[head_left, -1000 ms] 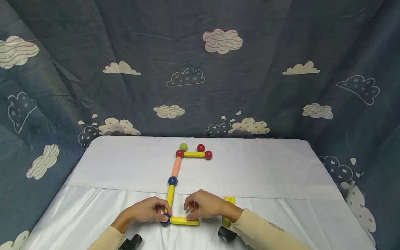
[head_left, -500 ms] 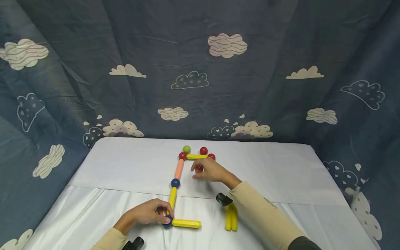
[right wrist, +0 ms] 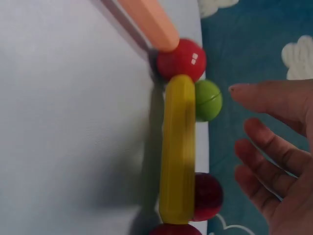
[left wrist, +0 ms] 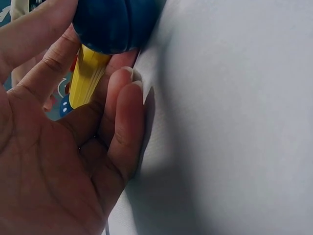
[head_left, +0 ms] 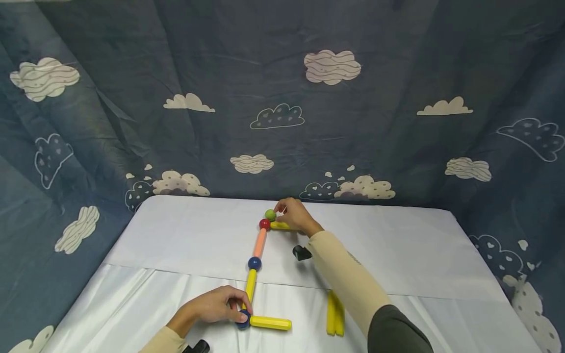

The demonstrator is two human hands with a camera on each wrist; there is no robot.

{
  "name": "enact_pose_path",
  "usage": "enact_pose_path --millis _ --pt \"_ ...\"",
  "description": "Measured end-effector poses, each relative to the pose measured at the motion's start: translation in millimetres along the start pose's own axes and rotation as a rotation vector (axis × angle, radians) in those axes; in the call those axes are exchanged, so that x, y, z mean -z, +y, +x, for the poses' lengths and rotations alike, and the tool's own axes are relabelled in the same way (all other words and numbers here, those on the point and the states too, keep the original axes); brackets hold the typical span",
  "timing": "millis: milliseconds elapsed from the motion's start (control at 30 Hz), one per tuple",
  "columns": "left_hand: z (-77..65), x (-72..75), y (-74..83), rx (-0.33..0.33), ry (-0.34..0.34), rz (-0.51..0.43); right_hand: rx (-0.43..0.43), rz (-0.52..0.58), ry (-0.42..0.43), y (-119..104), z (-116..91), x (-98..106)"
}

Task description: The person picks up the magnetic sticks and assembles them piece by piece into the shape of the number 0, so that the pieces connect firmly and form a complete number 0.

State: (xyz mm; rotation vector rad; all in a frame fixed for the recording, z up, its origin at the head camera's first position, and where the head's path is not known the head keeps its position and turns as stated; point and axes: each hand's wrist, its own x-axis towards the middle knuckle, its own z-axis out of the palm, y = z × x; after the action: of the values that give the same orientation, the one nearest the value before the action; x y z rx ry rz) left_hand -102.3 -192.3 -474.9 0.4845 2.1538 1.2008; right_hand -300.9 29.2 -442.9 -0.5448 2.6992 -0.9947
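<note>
My left hand (head_left: 216, 305) pinches a dark blue ball (head_left: 243, 320) at the near corner of a chain of sticks and balls. From that ball one yellow stick (head_left: 271, 323) points right and another yellow stick (head_left: 251, 284) runs away to a second blue ball (head_left: 254, 263). Beyond it lie a peach stick (head_left: 260, 242) and a red ball (head_left: 265, 224). At the far end my right hand (head_left: 295, 214) reaches beside a green ball (head_left: 270, 214). In the right wrist view its relaxed fingers stand slightly apart from that ball, over a far yellow stick (right wrist: 178, 152).
Two loose yellow sticks (head_left: 335, 313) lie side by side at the near right, by the right forearm. Another red ball (right wrist: 208, 197) rests behind the far yellow stick, with one more (right wrist: 174, 230) at its end. A cloud-patterned curtain (head_left: 282, 147) hangs behind the white table (head_left: 410, 245).
My right hand has left the near yellow stick and moved far up the table to the green ball. The left hand stays on the blue ball. The head view has shifted slightly.
</note>
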Motion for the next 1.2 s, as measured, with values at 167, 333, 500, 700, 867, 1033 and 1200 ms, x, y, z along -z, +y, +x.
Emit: enact_pose_path --millis 167,333,500,700,867,1033,1200 --pt "-1.8 0.3 -0.1 0.001 0.005 0.002 -0.068 0.044 -0.001 2.4 15.9 -2.5" --pt "-2.0 0.7 0.5 -0.01 0.004 0.016 -0.072 0.048 -0.045 4.9 25.6 -4.6" --pt "-2.9 -0.3 1.4 -0.019 -0.002 0.009 -0.048 0.035 -0.095 8.3 32.1 -8.3" --pt "-4.8 -2.0 2.2 -0.022 0.005 0.01 -0.054 0.041 -0.161 8.8 37.4 -12.5" --pt "-3.4 -1.8 2.0 -0.009 0.004 0.014 -0.075 0.022 -0.197 7.9 40.4 -14.4" --pt "0.4 0.6 1.5 0.003 0.011 0.014 -0.076 -0.003 -0.183 6.9 45.2 -13.7" --pt "0.8 1.8 -1.6 0.001 0.006 0.001 -0.083 0.0 -0.171 5.0 49.0 -11.2"
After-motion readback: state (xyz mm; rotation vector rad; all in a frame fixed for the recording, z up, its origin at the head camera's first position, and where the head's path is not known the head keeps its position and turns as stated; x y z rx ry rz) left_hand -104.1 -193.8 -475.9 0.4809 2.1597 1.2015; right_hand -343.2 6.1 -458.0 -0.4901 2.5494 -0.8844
